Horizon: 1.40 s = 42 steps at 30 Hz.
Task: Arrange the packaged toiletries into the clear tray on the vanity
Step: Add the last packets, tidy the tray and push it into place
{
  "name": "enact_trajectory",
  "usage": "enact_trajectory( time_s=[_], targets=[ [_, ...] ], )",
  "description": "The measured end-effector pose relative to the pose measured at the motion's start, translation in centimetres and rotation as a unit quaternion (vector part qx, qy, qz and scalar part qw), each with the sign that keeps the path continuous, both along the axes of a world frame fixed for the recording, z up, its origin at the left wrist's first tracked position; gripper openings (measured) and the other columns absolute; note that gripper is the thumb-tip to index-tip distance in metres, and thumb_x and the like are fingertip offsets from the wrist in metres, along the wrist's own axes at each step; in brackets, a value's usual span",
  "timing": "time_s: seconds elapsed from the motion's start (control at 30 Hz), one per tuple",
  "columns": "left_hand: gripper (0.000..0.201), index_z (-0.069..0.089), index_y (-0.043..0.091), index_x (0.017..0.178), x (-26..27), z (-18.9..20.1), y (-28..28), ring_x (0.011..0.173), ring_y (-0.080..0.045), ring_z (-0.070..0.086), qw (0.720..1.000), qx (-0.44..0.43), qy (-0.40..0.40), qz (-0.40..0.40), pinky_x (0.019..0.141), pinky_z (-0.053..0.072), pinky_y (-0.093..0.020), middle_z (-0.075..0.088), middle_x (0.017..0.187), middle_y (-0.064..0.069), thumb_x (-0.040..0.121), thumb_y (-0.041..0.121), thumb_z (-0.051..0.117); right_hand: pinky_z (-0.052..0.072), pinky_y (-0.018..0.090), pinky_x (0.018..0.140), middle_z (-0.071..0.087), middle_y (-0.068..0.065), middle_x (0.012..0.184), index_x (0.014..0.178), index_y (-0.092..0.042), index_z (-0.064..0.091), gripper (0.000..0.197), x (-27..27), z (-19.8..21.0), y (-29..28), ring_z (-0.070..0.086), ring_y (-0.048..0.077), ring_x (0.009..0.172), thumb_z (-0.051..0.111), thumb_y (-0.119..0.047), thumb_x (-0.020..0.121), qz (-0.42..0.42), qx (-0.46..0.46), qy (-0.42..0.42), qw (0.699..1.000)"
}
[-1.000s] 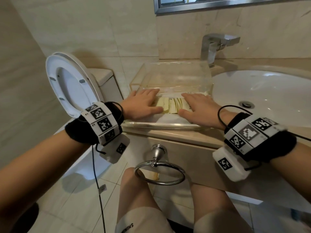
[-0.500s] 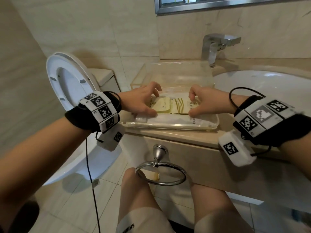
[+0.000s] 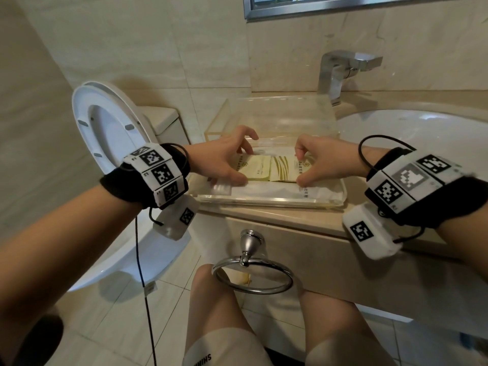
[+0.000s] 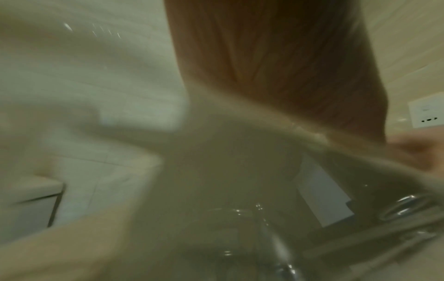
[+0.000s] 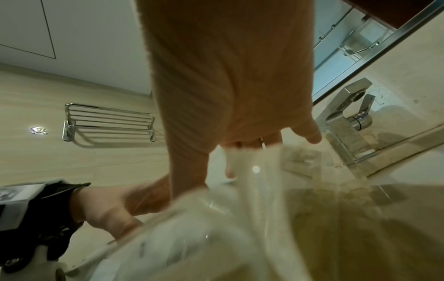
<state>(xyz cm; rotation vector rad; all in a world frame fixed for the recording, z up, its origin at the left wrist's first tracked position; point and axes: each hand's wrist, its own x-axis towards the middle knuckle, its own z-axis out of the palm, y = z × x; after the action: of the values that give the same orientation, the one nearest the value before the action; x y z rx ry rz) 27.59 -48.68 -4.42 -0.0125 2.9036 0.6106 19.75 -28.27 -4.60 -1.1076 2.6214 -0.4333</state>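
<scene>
A clear tray (image 3: 266, 199) sits on the vanity in the head view. Inside it lie yellow-green toiletry packets (image 3: 260, 168) side by side, over a flat white package (image 3: 264, 191). My left hand (image 3: 244, 166) pinches the left end of the packets, thumb in front and fingers curled behind. At the right end my right hand (image 3: 299, 168) pinches them the same way. The right wrist view shows my right palm (image 5: 228, 76) above the tray wall (image 5: 192, 228), with the left hand (image 5: 115, 205) beside it. The left wrist view is blurred.
A second clear box (image 3: 280, 114) stands just behind the tray. The faucet (image 3: 340, 72) and white sink (image 3: 422, 143) are to the right, the open toilet (image 3: 105, 122) to the left. A towel ring (image 3: 253, 276) hangs below the counter edge.
Both hands lay flat on the packets a second ago. Their fingers have since curled, and they now pinch the two ends of the packets.
</scene>
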Motion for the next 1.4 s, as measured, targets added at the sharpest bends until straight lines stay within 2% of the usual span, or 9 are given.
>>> enact_trajectory(
  time_s=[0.13, 0.33, 0.5, 0.73, 0.87, 1.03, 1.17, 1.27, 1.4],
  targets=[
    [0.079, 0.017, 0.022, 0.135, -0.2, -0.1, 0.1, 0.118, -0.014, 0.045, 1.0, 0.002, 0.001, -0.008, 0.091, 0.049, -0.024, 0.04, 0.122, 0.008, 0.078, 0.016, 0.072, 0.053, 0.035, 0.082, 0.058, 0.006, 0.117, 0.087, -0.022, 0.041, 0.035, 0.2, 0.1, 0.0, 0.057, 0.027, 0.105, 0.073, -0.022, 0.075, 0.004, 0.001, 0.009, 1.0],
    [0.08, 0.017, 0.02, 0.138, -0.2, -0.3, -0.1, 0.121, -0.013, 0.042, 1.0, 0.007, -0.003, -0.009, 0.093, 0.048, -0.025, 0.043, 0.132, 0.001, 0.079, 0.015, 0.071, 0.054, 0.035, 0.086, 0.056, 0.003, 0.119, 0.091, -0.021, 0.044, 0.033, 0.2, 0.0, 0.2, 0.056, 0.024, 0.106, 0.074, -0.023, 0.075, 0.005, -0.004, 0.013, 1.0],
    [0.078, 0.019, 0.02, 0.139, -0.1, -0.1, -0.2, 0.122, -0.012, 0.038, 1.0, 0.012, -0.002, -0.022, 0.099, 0.041, -0.026, 0.04, 0.129, 0.005, 0.08, 0.027, 0.068, 0.046, 0.022, 0.07, 0.049, -0.004, 0.109, 0.1, -0.02, 0.047, 0.032, 0.0, 0.4, 0.4, 0.05, 0.015, 0.096, 0.07, -0.027, 0.079, 0.01, -0.014, 0.004, 1.0],
    [0.074, 0.031, 0.021, 0.139, 1.6, -0.2, -1.0, 0.126, -0.01, 0.031, 0.998, -0.031, 0.025, -0.057, 0.104, 0.026, -0.025, 0.034, 0.142, 0.002, 0.073, 0.053, 0.043, 0.041, 0.024, 0.075, 0.042, -0.006, 0.11, 0.113, -0.019, 0.053, 0.032, 0.7, 1.4, 0.0, 0.046, 0.014, 0.096, 0.063, -0.028, 0.084, 0.025, -0.046, 0.023, 0.998],
    [0.066, 0.032, 0.028, 0.142, 2.2, -1.1, -1.4, 0.14, -0.016, 0.02, 0.991, -0.123, 0.023, -0.056, 0.113, 0.014, -0.031, 0.025, 0.152, 0.002, 0.08, 0.051, 0.034, 0.04, 0.024, 0.078, 0.049, -0.004, 0.12, 0.125, -0.021, 0.049, 0.04, 1.9, 1.8, -1.8, 0.047, 0.014, 0.099, 0.059, -0.03, 0.087, 0.058, -0.01, 0.027, 0.998],
    [0.087, 0.018, 0.031, 0.147, 2.6, -2.1, -1.1, 0.14, -0.02, 0.021, 0.987, -0.15, 0.041, -0.034, 0.116, 0.017, -0.042, 0.022, 0.154, 0.003, 0.071, 0.071, 0.021, 0.036, 0.022, 0.07, 0.049, -0.002, 0.111, 0.133, -0.019, 0.043, 0.048, 3.1, 1.0, -3.8, 0.045, 0.012, 0.091, 0.057, -0.03, 0.089, 0.083, 0.02, 0.021, 0.996],
    [0.082, 0.021, 0.027, 0.145, 2.8, -2.6, -0.9, 0.136, -0.018, 0.026, 0.98, -0.192, 0.048, 0.002, 0.115, 0.02, -0.041, 0.027, 0.152, 0.002, 0.074, 0.067, 0.024, 0.038, 0.024, 0.074, 0.048, -0.002, 0.106, 0.134, -0.019, 0.039, 0.049, 3.5, 0.3, -4.1, 0.047, 0.013, 0.09, 0.056, -0.029, 0.09, 0.077, 0.036, 0.01, 0.996],
    [0.09, 0.023, 0.023, 0.143, 3.1, -2.9, -1.0, 0.132, -0.019, 0.03, 0.98, -0.19, 0.053, 0.017, 0.111, 0.024, -0.043, 0.029, 0.149, 0.0, 0.067, 0.07, 0.011, 0.04, 0.025, 0.076, 0.049, -0.001, 0.106, 0.135, -0.02, 0.036, 0.05, 3.4, 0.2, -4.0, 0.047, 0.015, 0.091, 0.055, -0.027, 0.09, 0.075, 0.045, 0.0, 0.996],
    [0.091, 0.016, 0.02, 0.146, 3.2, -3.1, -1.2, 0.136, -0.021, 0.026, 0.986, -0.163, 0.04, 0.019, 0.114, 0.02, -0.043, 0.026, 0.151, -0.004, 0.071, 0.071, 0.012, 0.04, 0.024, 0.071, 0.048, -0.001, 0.102, 0.135, -0.02, 0.036, 0.05, 3.4, 0.3, -4.0, 0.048, 0.016, 0.088, 0.056, -0.025, 0.089, 0.075, 0.051, -0.007, 0.996]
  ],
)
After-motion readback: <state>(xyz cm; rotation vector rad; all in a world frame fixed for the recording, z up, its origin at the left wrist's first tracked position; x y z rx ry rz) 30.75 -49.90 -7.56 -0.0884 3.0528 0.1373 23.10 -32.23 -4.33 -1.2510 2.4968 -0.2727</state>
